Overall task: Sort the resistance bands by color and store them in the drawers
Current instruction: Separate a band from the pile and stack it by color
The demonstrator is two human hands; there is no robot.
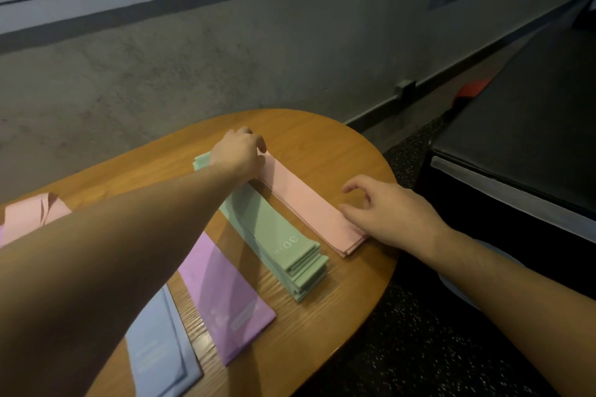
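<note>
Nearest to me, at the lower left, a blue band [161,348] lies flat on the wooden bench [322,316], its near end cut off by the frame edge. Just beside it, a purple band [225,300] lies flat, its far end passing under my left forearm. Next comes a stack of green bands [280,242], edges stepped at the near end, the top one printed with "30". It runs diagonally away from me, and its far end shows beyond my left wrist.

Alongside the green stack, to the right, lies a stack of pink bands [306,200], parallel to it and touching or nearly so. My right hand [387,213] rests on the near end of this pink stack: the fingers [351,211] are loosely curved and spread apart, the lower ones touching the top band, the forefinger raised above it. They clamp nothing that I can see. My left hand [238,151] reaches across to the far end of the same stack, its fingers curled down over the ends of the bands; whether they pinch the pink band I cannot tell.

At the far left edge, a loose pink band [32,213] lies partly folded. Beyond the bench stands a grey concrete wall [193,58]; at right, a black padded box [532,122] sits on the dark speckled floor [419,348].
</note>
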